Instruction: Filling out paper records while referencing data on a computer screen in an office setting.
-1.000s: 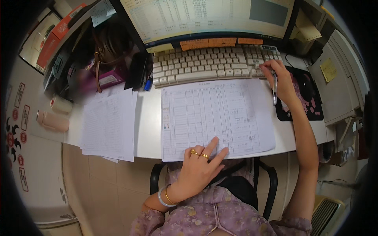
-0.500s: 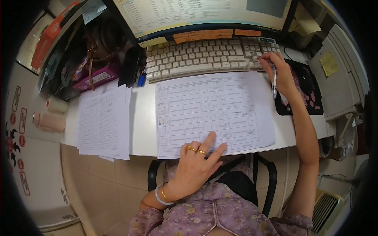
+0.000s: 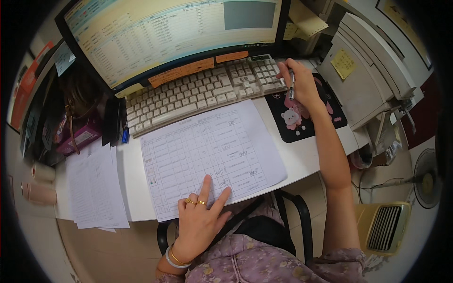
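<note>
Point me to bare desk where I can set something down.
Bare desk shows as a strip between the stack and the sheet. Another patch lies right of the sheet, bounded by the pad and right forearm. Crowded: the back left, with bag, box and blue pen, and the right end of the keyboard, by the right hand.

Your one view comes from the left camera on your head, facing down and forward across the front edge of the desk (image 3: 136, 188). It sits near enough to hold your left hand (image 3: 199, 221) and right hand (image 3: 302, 86) well inside the frame, with the screen (image 3: 179, 40) cropped above. The desk's front edge slants up rightward, and straight lines bow toward the dark rim.
</note>
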`<action>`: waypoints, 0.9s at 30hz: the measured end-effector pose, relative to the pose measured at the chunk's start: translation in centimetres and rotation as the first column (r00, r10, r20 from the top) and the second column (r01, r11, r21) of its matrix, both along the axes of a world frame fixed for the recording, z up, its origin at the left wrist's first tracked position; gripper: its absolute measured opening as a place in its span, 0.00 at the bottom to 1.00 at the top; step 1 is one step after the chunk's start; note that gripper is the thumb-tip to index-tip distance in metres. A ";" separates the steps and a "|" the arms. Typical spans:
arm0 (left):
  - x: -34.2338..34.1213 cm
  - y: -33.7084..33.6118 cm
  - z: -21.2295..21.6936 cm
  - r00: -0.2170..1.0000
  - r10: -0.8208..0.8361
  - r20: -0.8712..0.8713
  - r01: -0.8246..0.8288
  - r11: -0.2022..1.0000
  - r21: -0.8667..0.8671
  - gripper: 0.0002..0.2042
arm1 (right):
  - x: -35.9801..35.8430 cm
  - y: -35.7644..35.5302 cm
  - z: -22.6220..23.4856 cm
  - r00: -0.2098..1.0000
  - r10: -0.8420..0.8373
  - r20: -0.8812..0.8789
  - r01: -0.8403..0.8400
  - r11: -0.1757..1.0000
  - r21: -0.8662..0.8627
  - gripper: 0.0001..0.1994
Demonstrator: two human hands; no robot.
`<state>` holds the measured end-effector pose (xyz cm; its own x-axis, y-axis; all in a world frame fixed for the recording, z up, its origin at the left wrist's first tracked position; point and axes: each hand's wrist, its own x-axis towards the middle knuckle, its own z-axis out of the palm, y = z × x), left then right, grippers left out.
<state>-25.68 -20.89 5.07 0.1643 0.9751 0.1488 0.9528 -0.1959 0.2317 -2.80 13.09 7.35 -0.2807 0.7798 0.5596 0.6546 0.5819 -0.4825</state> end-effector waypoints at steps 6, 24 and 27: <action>0.0 0.3 0.1 1.000 -0.006 -0.006 0.006 1.000 0.018 0.30 | 0.7 0.9 -0.8 0.977 -0.002 0.212 -0.009 0.999 0.051 0.14; -0.1 -0.1 -0.5 1.000 0.018 -0.020 -0.017 0.998 0.063 0.31 | -3.9 -3.2 -0.9 0.967 0.250 -0.041 -0.246 0.966 0.081 0.07; 0.0 0.1 -0.7 1.000 0.024 -0.017 -0.023 0.997 0.075 0.30 | -3.6 -3.4 -0.7 0.966 0.254 -0.047 -0.251 0.966 0.064 0.07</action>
